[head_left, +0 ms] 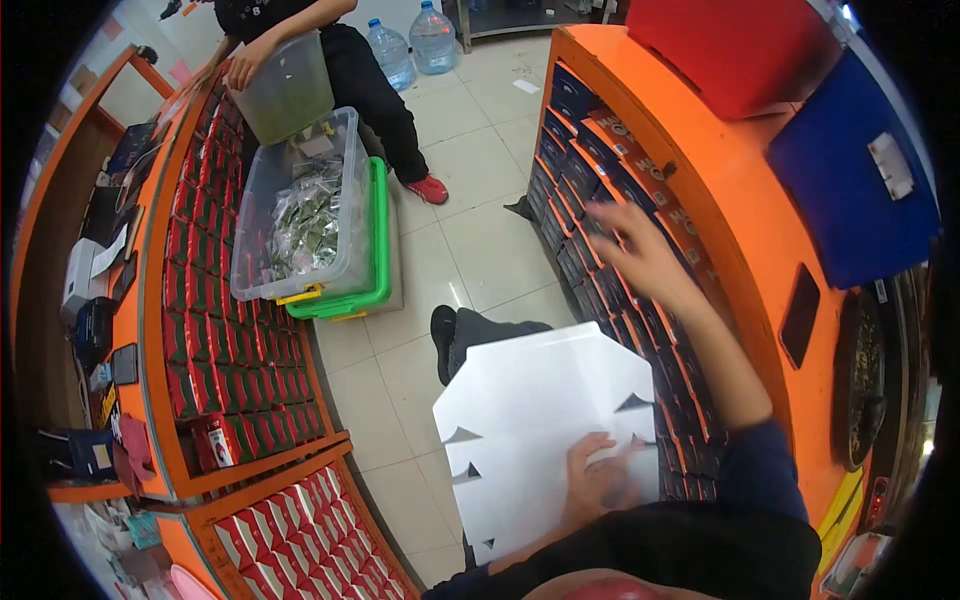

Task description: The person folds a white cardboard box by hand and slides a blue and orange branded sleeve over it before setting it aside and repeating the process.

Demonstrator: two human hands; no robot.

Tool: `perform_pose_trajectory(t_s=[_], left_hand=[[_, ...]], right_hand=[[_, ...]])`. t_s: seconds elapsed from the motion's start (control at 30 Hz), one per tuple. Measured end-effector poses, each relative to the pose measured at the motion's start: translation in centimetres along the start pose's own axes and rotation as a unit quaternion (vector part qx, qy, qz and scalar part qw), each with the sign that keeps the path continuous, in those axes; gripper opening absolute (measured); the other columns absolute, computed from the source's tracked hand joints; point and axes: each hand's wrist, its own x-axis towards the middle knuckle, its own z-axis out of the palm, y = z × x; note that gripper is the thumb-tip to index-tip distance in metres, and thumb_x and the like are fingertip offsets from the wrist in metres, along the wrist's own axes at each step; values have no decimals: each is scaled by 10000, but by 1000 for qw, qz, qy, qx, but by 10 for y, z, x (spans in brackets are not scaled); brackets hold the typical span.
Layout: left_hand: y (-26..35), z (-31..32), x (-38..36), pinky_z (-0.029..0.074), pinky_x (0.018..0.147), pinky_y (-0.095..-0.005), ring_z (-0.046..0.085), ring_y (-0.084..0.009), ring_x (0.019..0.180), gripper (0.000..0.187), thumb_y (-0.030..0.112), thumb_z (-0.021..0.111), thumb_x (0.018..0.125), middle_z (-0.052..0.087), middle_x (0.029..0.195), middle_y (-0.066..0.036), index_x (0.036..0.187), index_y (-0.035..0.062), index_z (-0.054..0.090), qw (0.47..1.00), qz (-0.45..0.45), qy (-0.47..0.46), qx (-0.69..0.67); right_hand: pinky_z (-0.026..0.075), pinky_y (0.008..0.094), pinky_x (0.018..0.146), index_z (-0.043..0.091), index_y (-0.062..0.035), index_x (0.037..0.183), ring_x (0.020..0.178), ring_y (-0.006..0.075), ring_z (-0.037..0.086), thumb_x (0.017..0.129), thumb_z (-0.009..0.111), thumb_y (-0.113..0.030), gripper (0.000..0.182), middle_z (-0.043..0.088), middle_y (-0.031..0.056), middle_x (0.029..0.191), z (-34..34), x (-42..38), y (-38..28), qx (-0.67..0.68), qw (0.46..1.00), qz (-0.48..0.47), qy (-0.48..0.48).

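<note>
A stack of white die-cut cardboard sheets (530, 430) with slanted corners and small notches lies over my lap. My left hand (600, 475) rests on the upper sheet near its right side, fingers spread and slightly blurred. My right hand (640, 255) is raised beyond the sheets with its fingers apart and nothing in them. In this view it overlaps the rows of dark blue boxes (580, 180) packed in the orange cabinet on the right.
Red and green boxes (200, 330) fill the left rack. A clear bin (250, 255) of small packets stands on a green-lidded one. Beyond it a seated person (370, 90) holds a translucent tub (285, 90). A phone (800, 315) lies on the orange top.
</note>
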Motion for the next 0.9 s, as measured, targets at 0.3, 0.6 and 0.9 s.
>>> perform_pose_trajectory(t_s=[0.3, 0.6, 0.9], left_hand=[[14, -46, -43, 545, 748, -269, 671, -128, 802, 307, 112, 645, 942, 697, 924, -40, 1229, 22, 585, 895, -391, -167, -133], [97, -38, 14, 572, 787, -267, 615, -127, 1026, 365, 103, 591, 972, 547, 1191, -51, 1309, 20, 475, 894, -220, 17, -390], [82, 21, -14, 581, 717, -274, 631, -148, 936, 330, 71, 583, 968, 449, 1117, -84, 1267, -22, 479, 977, -67, -6, -202]], right_hand=[[436, 352, 929, 607, 4, 1260, 1034, 227, 569, 933, 572, -370, 498, 603, 143, 1080, -45, -243, -86, 224, 974, 42, -18], [207, 543, 1150, 295, 67, 1478, 1410, 460, 284, 828, 617, -604, 989, 301, 302, 1508, -16, -296, -92, 197, 951, -239, -20], [269, 418, 1147, 211, 52, 1512, 1448, 286, 249, 1023, 374, -490, 748, 230, 196, 1576, 14, -274, -130, 228, 957, -38, 176]])
